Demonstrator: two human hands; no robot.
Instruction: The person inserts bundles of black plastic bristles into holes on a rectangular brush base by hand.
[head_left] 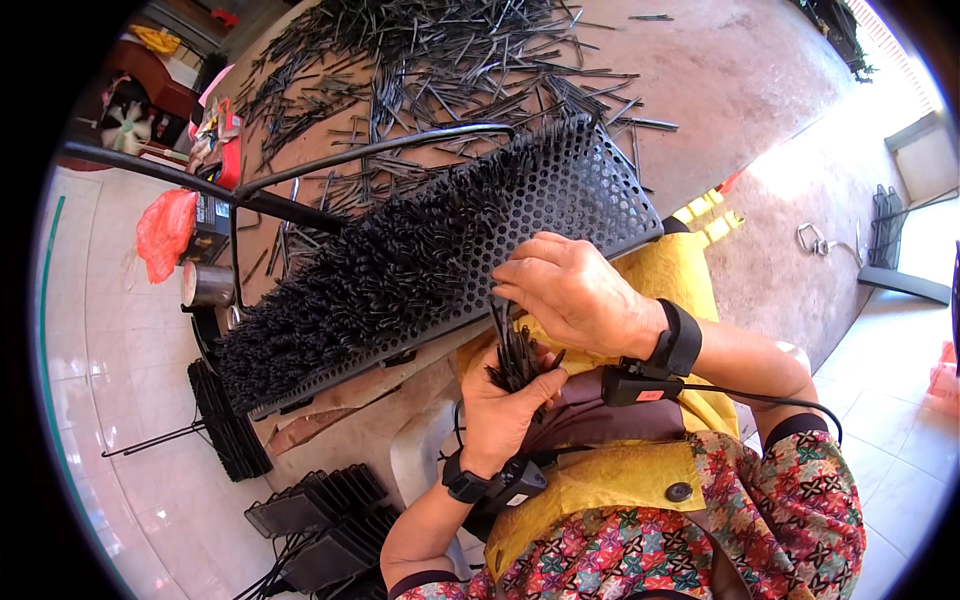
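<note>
In front of me a black perforated plate [585,180] lies at a slant. Dense tufts of black bristles [370,270] fill its left and middle part, while rows of bare holes show at its right end and along the near edge. My left hand [498,420] is closed around a bundle of thin black strips [517,358], just below the plate's near edge. Over that bundle, my right hand [580,300] pinches a black strip at its fingertips, close to the bare holes. The fingertips partly hide where the strip's upper end is.
Loose black strips [440,60] are heaped on the brown table [720,90] beyond the plate. A black metal rod [280,207] crosses over the plate's left side. A metal can [207,285] and a red plastic bag [166,235] are at left. Black brush-like racks [325,520] stand on the floor.
</note>
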